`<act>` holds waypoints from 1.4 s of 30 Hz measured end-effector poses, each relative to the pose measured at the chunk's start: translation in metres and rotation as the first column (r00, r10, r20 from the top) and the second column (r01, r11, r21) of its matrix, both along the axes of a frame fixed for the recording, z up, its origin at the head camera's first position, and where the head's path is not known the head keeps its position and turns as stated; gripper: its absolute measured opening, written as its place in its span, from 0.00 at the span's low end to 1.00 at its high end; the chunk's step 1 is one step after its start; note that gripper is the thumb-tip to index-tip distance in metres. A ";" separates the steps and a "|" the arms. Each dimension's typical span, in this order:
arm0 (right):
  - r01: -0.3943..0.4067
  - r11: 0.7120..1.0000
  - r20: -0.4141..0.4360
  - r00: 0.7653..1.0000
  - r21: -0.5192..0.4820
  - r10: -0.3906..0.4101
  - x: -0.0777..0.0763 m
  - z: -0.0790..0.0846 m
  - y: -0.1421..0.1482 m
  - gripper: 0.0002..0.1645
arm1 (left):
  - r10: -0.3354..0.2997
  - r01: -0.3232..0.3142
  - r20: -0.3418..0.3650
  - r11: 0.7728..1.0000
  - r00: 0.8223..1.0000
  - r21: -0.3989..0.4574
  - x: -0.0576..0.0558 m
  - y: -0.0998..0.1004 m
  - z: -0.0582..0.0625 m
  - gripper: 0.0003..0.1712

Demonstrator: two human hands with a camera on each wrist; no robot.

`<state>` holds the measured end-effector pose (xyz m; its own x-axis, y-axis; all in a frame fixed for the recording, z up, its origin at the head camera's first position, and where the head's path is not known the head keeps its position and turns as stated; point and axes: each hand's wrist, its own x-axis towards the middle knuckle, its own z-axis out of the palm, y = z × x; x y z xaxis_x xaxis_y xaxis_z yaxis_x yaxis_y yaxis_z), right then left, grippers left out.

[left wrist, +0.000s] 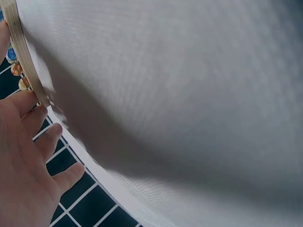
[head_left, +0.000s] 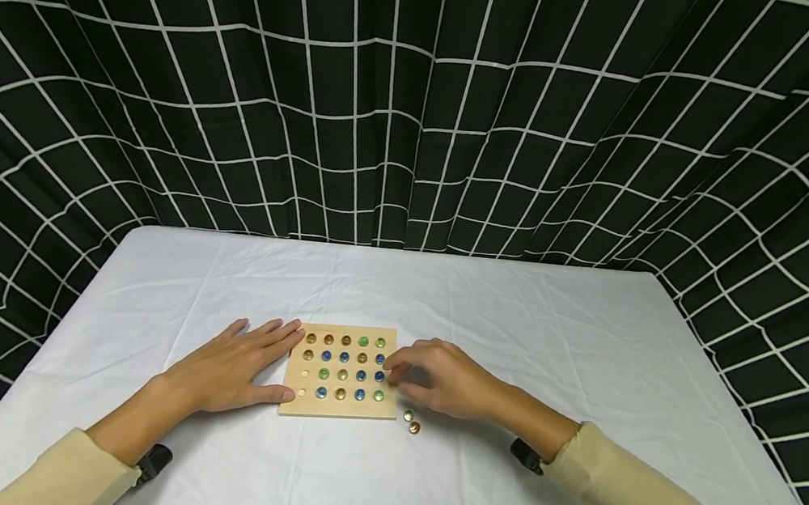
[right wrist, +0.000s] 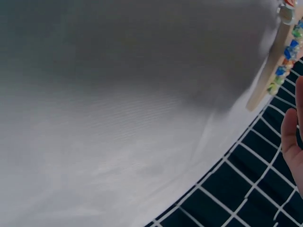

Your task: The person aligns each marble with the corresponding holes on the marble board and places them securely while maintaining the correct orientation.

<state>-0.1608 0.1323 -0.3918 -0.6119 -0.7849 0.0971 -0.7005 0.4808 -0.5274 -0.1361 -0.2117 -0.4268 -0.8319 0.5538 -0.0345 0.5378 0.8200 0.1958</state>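
Note:
A flat wooden board point(head_left: 337, 412) lies on the table, with rows of glass marbles point(head_left: 342, 375) in blue, green, amber and orange. Two hollows at its lower left hold no marble. My left hand point(head_left: 236, 366) rests at the board's left edge, fingers extended and thumb touching the near left part. My right hand point(head_left: 447, 378) is over the board's right edge, slightly blurred, with bent fingertips close to the blue marbles in the right column. Whether it pinches one is hidden. A loose green marble point(head_left: 408, 415) and an orange marble point(head_left: 414, 427) lie just right of the board.
A white cloth point(head_left: 515, 320) with light creases covers the table. Black curtains with a white grid point(head_left: 400, 146) surround its back and sides. A dark strap device sits at each wrist, beside the beige sleeves point(head_left: 637, 494).

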 end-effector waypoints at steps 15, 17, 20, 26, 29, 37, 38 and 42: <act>-0.001 0.998 0.116 0.993 0.060 -0.006 0.009 -0.016 0.021 0.20 | 0.002 -0.002 -0.002 1.000 1.000 -0.005 0.000 0.000 -0.001 0.52; -0.005 0.998 0.120 0.993 0.058 -0.002 0.009 -0.018 0.022 0.20 | 0.002 -0.002 -0.004 1.000 1.000 -0.007 0.000 0.000 -0.001 0.52; -0.012 0.998 0.120 0.993 0.059 0.004 0.010 -0.020 0.021 0.20 | 0.002 -0.002 -0.005 1.000 1.000 -0.007 -0.001 0.001 -0.001 0.52; -0.015 0.998 0.105 0.994 0.062 0.009 0.012 -0.021 0.019 0.18 | 0.004 -0.004 0.000 1.000 1.000 -0.004 -0.001 0.001 -0.001 0.52; -0.013 0.998 0.095 0.995 0.064 0.007 0.012 -0.021 0.019 0.18 | 0.004 -0.004 -0.001 1.000 1.000 -0.003 -0.001 0.001 0.000 0.52; -0.009 0.998 0.084 0.996 0.068 0.003 0.012 -0.021 0.018 0.19 | 0.001 -0.001 -0.001 1.000 1.000 -0.004 -0.001 0.001 0.000 0.52; -0.008 0.998 0.083 0.997 0.068 0.002 0.012 -0.021 0.018 0.19 | 0.001 -0.001 -0.002 1.000 1.000 -0.005 -0.001 0.001 0.000 0.52; -0.005 0.998 0.081 0.997 0.057 0.001 0.011 -0.019 0.017 0.19 | -0.003 0.003 -0.004 1.000 1.000 -0.004 -0.002 0.000 0.000 0.52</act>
<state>-0.1495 0.1490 -0.4105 -0.6136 -0.7896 0.0023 -0.6579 0.5096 -0.5545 -0.1376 -0.2113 -0.4271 -0.8303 0.5564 -0.0333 0.5412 0.8190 0.1906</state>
